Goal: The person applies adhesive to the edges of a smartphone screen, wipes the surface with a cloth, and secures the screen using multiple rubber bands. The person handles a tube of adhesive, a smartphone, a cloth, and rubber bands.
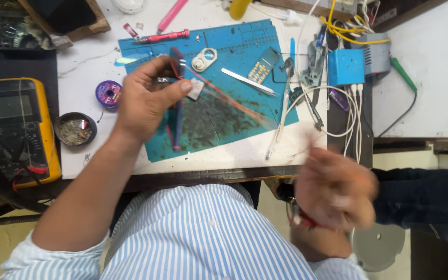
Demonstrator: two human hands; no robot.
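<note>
At the centre left of the frame our left hand [146, 101] has its fingers pinched around a small grey chip [195, 91] over the blue mat [245, 116], while our right hand [335, 192], blurred at lower right, seems loosely curled and empty.

Blue work mat [245, 46], matt rubbery, smudged dark with grime. Shiny metal tweezers [248, 81] lying on it. The tabletop [86, 62] is white, smooth, scuffed. Yellow meter [16, 129] in glossy plastic. Striped shirt [203, 233], soft woven cloth.
</note>
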